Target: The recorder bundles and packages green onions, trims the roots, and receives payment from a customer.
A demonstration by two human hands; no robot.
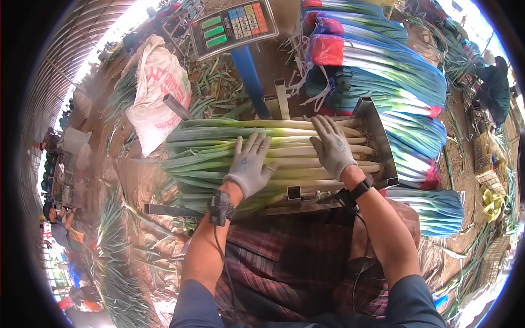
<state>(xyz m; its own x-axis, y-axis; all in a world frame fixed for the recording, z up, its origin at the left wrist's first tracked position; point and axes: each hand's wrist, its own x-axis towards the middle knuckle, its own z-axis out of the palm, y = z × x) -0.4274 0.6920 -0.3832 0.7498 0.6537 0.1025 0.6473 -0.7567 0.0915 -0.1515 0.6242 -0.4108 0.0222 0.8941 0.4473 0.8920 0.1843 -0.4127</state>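
A thick layer of long green onions (287, 152) lies crosswise before me in a metal frame (379, 143) below a weighing scale's display. Their green leaves point left and their white, rooted ends sit by the frame's upright plate on the right. My left hand (250, 166), in a grey work glove, rests flat with fingers spread where the leaves turn pale. My right hand (334, 147), gloved alike, lies palm down on the white stalks. Neither hand is closed around anything. Both wrists carry strapped devices with cables.
The scale's keypad display (233, 26) stands on a blue post (248, 78) beyond the frame. Netted onion bundles (377, 74) are stacked at right. A white woven sack (158, 90) leans at far left, and loose onions (119, 262) lie lower left. People are at both sides.
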